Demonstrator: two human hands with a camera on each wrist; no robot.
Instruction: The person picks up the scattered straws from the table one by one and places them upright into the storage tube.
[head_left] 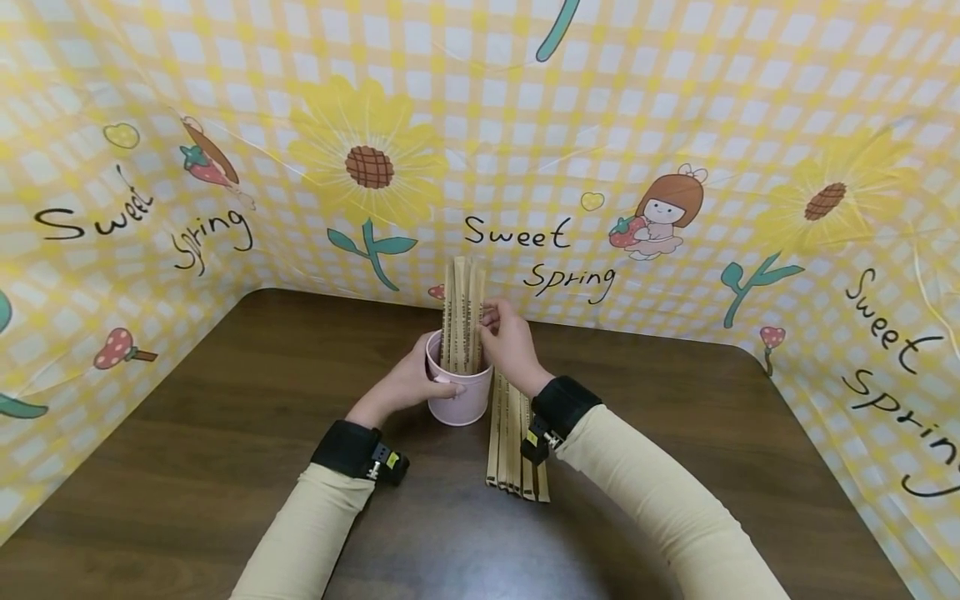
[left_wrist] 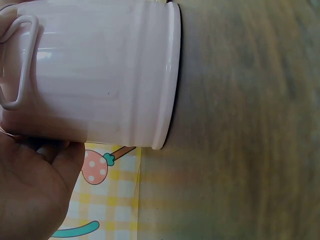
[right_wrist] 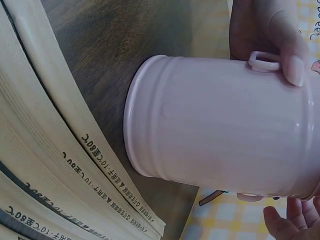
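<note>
A pale pink metal bucket (head_left: 459, 404) stands on the table with a bundle of paper-wrapped straws (head_left: 462, 321) upright inside it. My left hand (head_left: 405, 379) grips the bucket from the left, its thumb by the small side handle (right_wrist: 265, 61). At the right of the rim, my right hand (head_left: 516, 340) pinches a paper-wrapped straw at the bundle's edge; the fingertips are partly hidden behind the straws. More wrapped straws (head_left: 510, 442) lie side by side on the table, below my right wrist. Printed black text runs along their wrappers in the right wrist view.
The dark wooden table (head_left: 187, 467) has rounded far corners. A yellow checked cloth (head_left: 495, 142) with flowers and lettering surrounds it at the back and both sides. Each wrist wears a black strap with a small camera.
</note>
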